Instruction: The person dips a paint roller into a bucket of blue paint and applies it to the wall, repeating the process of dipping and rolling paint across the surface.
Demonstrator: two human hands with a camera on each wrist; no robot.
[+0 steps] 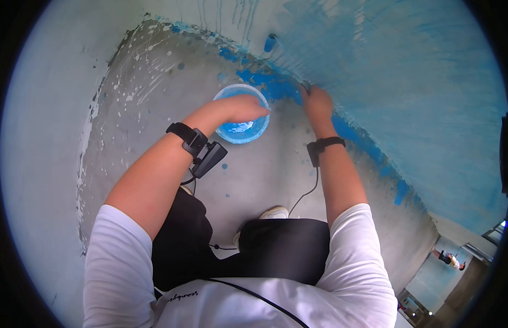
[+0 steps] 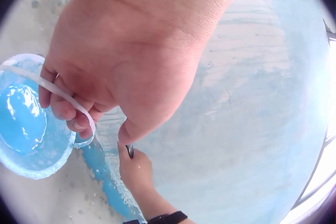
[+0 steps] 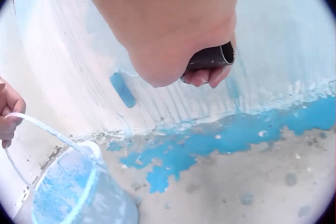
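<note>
My left hand (image 1: 244, 109) grips the white bail handle (image 2: 65, 96) of a small bucket (image 1: 260, 134), its fingers curled round the strap. Light-blue paint (image 2: 22, 121) lies glossy in the bucket, and smears coat its inner wall. Over by the wall, my right hand (image 1: 318, 104) holds a paint roller by its dark tubular handle (image 3: 210, 58), whose open end shows beside the fingertips. The blue roller head (image 3: 123, 89) is against the wall, ahead of that hand. Most of the rod between handle and head is hidden.
Streaky light-blue paint covers the wall (image 1: 407, 82). A bright-blue strip (image 1: 281, 86) runs along its foot. White splatters mark the grey floor (image 1: 199, 71). My shoe (image 1: 274, 212) is behind the bucket, and cables hang from both wrist cameras. Another person (image 1: 449, 259) appears far right.
</note>
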